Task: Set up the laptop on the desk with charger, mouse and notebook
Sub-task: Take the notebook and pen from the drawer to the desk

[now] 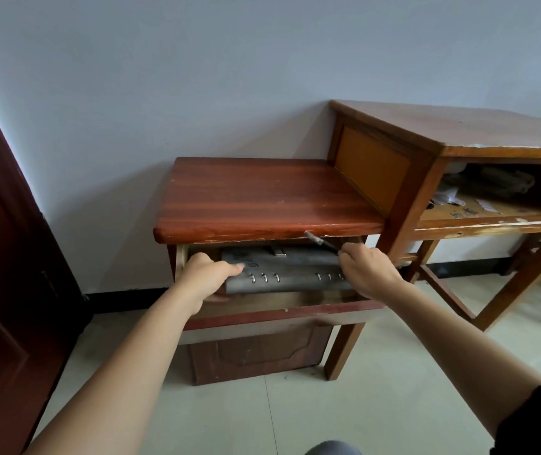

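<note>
Both hands reach into the open drawer (282,310) of the low red cabinet (262,195), left hand (208,274) clasping the grey ring-bound notebook (288,274) at its left end, right hand (369,270) pinching a pen-like rod (321,241), likely to lift them out together.

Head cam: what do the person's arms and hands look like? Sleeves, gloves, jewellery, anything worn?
Both forearms are bare from wrist to past the elbow. The left hand and the right hand are ungloved, and no ring, watch or bracelet shows on either. The only clothing visible on the arms is a dark, near-black sleeve on the right upper arm at the lower right corner. The left arm shows no sleeve in frame.
</note>
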Available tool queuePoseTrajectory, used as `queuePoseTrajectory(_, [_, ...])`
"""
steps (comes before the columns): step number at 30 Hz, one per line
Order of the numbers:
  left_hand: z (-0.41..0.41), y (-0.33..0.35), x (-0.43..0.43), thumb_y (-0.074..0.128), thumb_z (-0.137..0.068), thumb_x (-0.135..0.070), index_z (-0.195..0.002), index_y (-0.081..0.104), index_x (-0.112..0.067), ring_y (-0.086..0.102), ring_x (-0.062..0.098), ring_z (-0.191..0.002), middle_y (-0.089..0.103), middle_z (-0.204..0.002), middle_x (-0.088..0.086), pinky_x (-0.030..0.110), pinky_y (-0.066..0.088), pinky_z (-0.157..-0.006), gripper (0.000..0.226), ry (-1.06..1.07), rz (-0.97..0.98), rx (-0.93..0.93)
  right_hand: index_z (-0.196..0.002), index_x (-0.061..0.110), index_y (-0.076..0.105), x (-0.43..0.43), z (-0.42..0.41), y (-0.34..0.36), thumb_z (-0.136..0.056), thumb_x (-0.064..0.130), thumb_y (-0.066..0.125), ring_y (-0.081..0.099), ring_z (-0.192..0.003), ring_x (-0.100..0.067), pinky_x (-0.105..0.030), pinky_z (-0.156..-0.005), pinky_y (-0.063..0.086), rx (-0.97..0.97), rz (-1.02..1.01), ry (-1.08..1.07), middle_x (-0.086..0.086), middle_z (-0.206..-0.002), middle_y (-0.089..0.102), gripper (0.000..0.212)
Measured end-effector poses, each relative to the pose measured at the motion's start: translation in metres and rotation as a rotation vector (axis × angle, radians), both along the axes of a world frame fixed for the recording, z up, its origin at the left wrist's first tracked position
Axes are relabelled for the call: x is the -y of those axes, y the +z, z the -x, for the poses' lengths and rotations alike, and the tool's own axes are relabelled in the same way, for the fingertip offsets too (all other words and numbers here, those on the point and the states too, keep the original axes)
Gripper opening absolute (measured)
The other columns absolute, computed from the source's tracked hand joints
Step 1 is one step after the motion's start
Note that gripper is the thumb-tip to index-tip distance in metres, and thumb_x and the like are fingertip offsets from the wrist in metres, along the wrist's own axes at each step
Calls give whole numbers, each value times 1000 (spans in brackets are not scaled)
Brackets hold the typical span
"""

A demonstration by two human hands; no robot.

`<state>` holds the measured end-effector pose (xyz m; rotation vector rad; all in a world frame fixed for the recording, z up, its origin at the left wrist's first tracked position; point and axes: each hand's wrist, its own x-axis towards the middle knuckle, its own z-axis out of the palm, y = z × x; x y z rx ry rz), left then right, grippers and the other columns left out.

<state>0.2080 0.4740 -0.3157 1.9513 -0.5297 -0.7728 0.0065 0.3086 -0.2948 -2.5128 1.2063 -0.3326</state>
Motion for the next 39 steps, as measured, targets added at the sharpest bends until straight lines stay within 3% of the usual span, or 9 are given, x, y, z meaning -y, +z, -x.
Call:
queuePoseTrajectory(3, [9,28,-14,73,-83,-21,-101,67,3,69,21,-59,72,-80,15,29,60,-58,30,-70,93,-159,-81,14,60,-13,13,15,-99,22,33,59,-68,-24,-33,-56,41,41,-11,-67,-7,-76,61,33])
queuePoseTrajectory(5, [14,50,-28,72,-83,-19,-96,68,1,68,19,-51,72,-72,16,27,60,-55,25,-103,105,-146,-76,12,60,-23,21,30,-96,21,35,59,-68,-25,-33,-57,42,37,-8,-82,-8,-75,62,34])
queuePoseTrajectory(16, [7,157,-63,71,-82,-27,-85,71,-2,64,16,-43,70,-65,18,19,54,-46,24,-207,309,49,-77,9,65,-42,19,152,-93,19,37,60,-64,-25,-30,-55,45,264,288,-232,-8,-74,65,33])
queuePoseTrajectory(21, [-5,113,-38,74,-81,-24,-91,69,-2,70,24,-76,72,-91,15,35,62,-64,25,-205,328,26,-94,8,69,-23,-19,112,-93,19,38,61,-79,-31,-32,-63,42,411,14,-241,-12,-91,67,33])
queuePoseTrajectory(24, [-16,79,-23,73,-82,-30,-102,69,-10,67,14,-93,73,-102,3,26,55,-79,29,-222,326,132,-101,6,68,-7,-34,81,-95,16,40,58,-89,-30,-33,-73,45,560,-193,-311,-13,-106,65,30])
queuePoseTrajectory(29, [-36,55,-12,71,-78,-51,-67,61,-6,50,21,-55,55,-58,-1,29,34,-56,48,-88,167,371,-96,9,67,13,-50,57,-88,8,48,59,-98,-33,-42,-85,52,753,-497,-390,-15,-110,64,21])
queuePoseTrajectory(32, [-37,58,0,74,-79,-44,-81,69,1,69,26,-60,73,-78,11,38,59,-63,45,-41,225,254,-108,5,66,17,-53,54,-91,7,50,54,-93,-30,-33,-76,43,741,-508,-358,-17,-111,62,24])
queuePoseTrajectory(36, [-33,77,3,81,-66,-53,-87,64,-11,63,14,-58,67,-82,0,20,53,-53,50,-189,31,260,-91,7,66,17,-41,56,-94,2,44,55,-98,-30,-36,-84,44,637,-440,-257,-13,-100,61,23])
queuePoseTrajectory(39, [-35,83,2,83,-44,-67,-86,67,-13,68,14,-58,73,-83,1,26,55,-62,70,-273,-176,452,-89,10,64,10,-28,55,-94,2,42,57,-98,-28,-43,-90,47,534,-314,-181,-10,-99,62,25])
